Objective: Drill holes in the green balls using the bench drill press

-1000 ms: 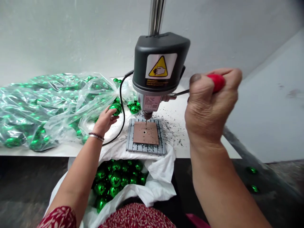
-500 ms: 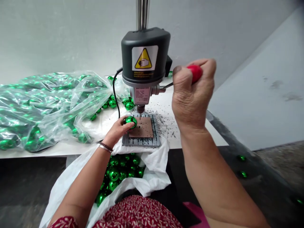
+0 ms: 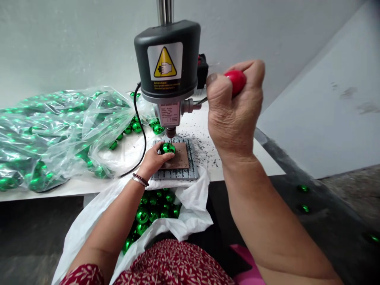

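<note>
My left hand (image 3: 154, 159) grips a shiny green ball (image 3: 169, 148) between thumb and fingers. It rests over the brown square board (image 3: 181, 158) on the drill press base (image 3: 192, 168), right below the drill bit (image 3: 171, 139). Whether the bit touches the ball I cannot tell. My right hand (image 3: 237, 107) is wrapped around the red knob (image 3: 237, 82) of the feed lever, to the right of the dark drill press head (image 3: 168, 61). A warning label with a hand on a yellow triangle (image 3: 165, 63) faces me.
A clear plastic bag (image 3: 62, 130) full of green balls covers the table's left side. Several more balls (image 3: 148, 211) lie in a white sack (image 3: 194, 213) at my lap. Dark shavings litter the white tabletop (image 3: 213, 170). A black cable (image 3: 143, 146) hangs left of the press. Loose balls (image 3: 304, 208) sit on the floor.
My left hand has carried the green ball rightward, from beside the drill bit to beneath it. The right hand stays on the red knob. The whole view has shifted slightly.
</note>
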`<state>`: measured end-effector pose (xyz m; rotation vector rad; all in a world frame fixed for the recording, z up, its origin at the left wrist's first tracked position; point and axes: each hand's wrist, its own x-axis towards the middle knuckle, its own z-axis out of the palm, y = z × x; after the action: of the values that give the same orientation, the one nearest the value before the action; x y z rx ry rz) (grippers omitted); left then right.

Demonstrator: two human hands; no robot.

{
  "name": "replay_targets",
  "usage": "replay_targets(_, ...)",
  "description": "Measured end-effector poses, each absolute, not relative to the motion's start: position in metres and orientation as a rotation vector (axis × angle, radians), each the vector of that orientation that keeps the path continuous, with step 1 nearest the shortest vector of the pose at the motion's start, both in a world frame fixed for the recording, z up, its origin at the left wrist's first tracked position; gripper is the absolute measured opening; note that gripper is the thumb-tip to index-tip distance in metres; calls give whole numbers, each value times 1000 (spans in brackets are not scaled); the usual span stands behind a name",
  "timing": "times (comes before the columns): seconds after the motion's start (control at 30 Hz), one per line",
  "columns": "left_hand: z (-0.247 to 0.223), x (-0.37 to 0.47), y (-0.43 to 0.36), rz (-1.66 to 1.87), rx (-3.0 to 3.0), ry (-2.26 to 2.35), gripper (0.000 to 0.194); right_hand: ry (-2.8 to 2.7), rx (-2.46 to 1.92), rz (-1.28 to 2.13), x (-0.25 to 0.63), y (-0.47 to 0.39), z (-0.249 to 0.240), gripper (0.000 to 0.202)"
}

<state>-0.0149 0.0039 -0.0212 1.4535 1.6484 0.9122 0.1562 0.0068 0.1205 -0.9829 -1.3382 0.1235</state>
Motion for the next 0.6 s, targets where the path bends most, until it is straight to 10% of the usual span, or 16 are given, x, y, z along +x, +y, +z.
replay_targets(0.6, -17, 0, -7, 839, 1588, 1701, 66, -1294, -954, 65, 158, 2, 108, 20)
